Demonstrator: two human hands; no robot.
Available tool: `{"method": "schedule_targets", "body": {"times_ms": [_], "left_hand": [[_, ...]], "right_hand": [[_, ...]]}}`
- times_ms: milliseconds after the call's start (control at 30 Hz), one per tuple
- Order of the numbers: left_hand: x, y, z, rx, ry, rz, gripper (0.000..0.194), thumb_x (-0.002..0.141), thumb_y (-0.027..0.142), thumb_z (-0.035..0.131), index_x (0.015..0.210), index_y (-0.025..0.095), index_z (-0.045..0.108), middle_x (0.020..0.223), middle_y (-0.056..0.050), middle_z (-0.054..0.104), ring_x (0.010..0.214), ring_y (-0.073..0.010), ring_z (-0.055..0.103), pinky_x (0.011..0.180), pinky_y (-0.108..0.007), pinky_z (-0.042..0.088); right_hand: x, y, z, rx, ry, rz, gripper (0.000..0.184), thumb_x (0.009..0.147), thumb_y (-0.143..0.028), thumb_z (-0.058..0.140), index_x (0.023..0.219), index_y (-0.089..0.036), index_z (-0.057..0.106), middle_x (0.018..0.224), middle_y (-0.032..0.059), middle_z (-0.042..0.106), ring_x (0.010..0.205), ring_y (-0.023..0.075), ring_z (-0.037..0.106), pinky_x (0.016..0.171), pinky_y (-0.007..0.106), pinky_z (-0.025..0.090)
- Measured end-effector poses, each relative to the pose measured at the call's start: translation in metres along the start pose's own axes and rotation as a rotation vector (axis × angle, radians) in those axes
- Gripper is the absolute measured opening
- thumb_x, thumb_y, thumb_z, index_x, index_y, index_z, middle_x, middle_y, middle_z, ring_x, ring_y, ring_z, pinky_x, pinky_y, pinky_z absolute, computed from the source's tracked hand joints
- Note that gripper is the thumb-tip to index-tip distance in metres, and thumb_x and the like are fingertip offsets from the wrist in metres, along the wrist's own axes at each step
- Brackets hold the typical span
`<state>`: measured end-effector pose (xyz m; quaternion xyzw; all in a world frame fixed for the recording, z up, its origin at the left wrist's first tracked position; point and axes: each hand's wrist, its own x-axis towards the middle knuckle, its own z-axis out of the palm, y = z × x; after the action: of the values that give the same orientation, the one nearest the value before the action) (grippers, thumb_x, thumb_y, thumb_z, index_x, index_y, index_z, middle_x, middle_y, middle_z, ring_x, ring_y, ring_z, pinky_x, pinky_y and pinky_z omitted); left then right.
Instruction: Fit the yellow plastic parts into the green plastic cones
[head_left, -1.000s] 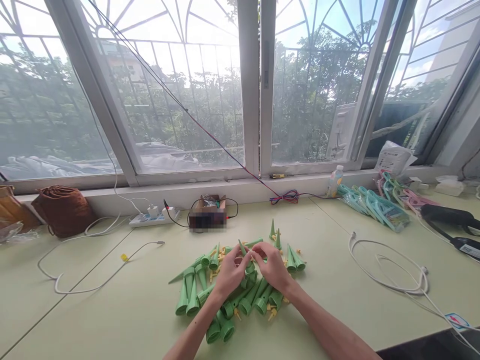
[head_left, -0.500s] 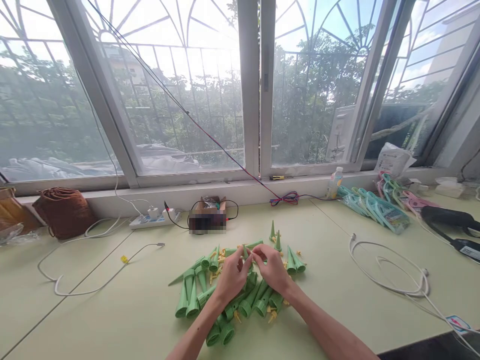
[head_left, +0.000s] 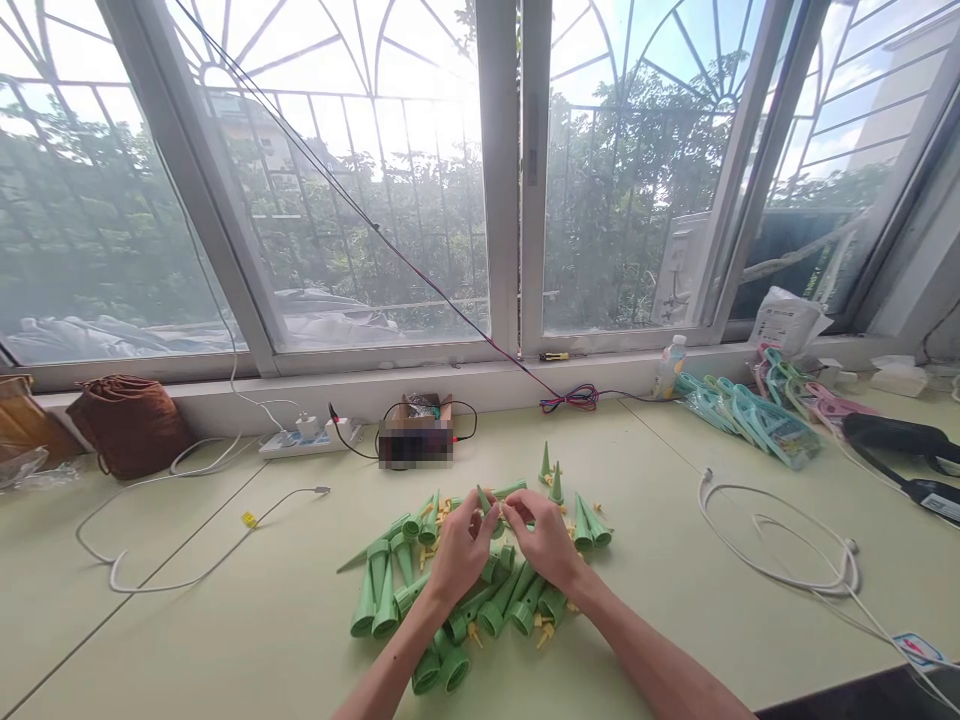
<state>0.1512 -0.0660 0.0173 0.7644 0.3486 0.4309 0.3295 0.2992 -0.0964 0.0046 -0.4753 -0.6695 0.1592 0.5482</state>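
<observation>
My left hand (head_left: 462,548) is closed around a green plastic watering spike (head_left: 482,496), its pointed tip showing above the fingers. Right beside it, my right hand (head_left: 546,542) pinches a small yellow valve (head_left: 502,511) against the spike's side, mostly covered by fingertips. Under and around both hands lies a pile of similar green spikes (head_left: 384,603), many with their round open ends toward me. Loose yellow valves (head_left: 546,633) are scattered among them. Two spikes (head_left: 555,486) stand upright behind my right hand, with yellow pieces near them.
A power strip (head_left: 309,440), a small box (head_left: 426,408) and a brown pouch (head_left: 129,424) stand along the windowsill. White cables (head_left: 780,578) lie at both sides. At the back right are a bottle (head_left: 670,368) and bagged teal items (head_left: 757,415).
Both hands stay over the pile, making small finger movements. The held spike's tip dips behind the fingers half a second ago and now shows again, tilted left.
</observation>
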Motion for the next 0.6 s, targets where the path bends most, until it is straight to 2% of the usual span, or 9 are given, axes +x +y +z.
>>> {"method": "schedule_targets", "body": {"times_ms": [200,600], "left_hand": [[-0.0001,0.0006,-0.0011,0.034,-0.004,0.029,0.021,0.092,0.041,0.05,0.092,0.021,0.055,0.059,0.005,0.043,0.047,-0.0116,0.036,0.048,-0.022,0.03],[0.0003,-0.0055,-0.0001,0.068,0.007,0.042,0.019,0.093,0.039,0.048,0.095,0.021,0.054,0.063,0.004,0.047,0.049,-0.0116,0.04,0.048,-0.021,0.033]], "right_hand": [[-0.0005,-0.0002,-0.0002,0.017,-0.019,-0.007,0.018,0.096,-0.029,0.05,0.091,-0.019,0.064,0.079,0.0043,0.066,0.067,0.0169,0.06,0.062,0.027,0.047],[-0.0007,-0.0025,-0.0016,0.039,-0.043,0.003,0.019,0.096,-0.03,0.049,0.087,-0.018,0.061,0.076,0.0038,0.064,0.065,0.0156,0.058,0.06,0.026,0.044]]}}
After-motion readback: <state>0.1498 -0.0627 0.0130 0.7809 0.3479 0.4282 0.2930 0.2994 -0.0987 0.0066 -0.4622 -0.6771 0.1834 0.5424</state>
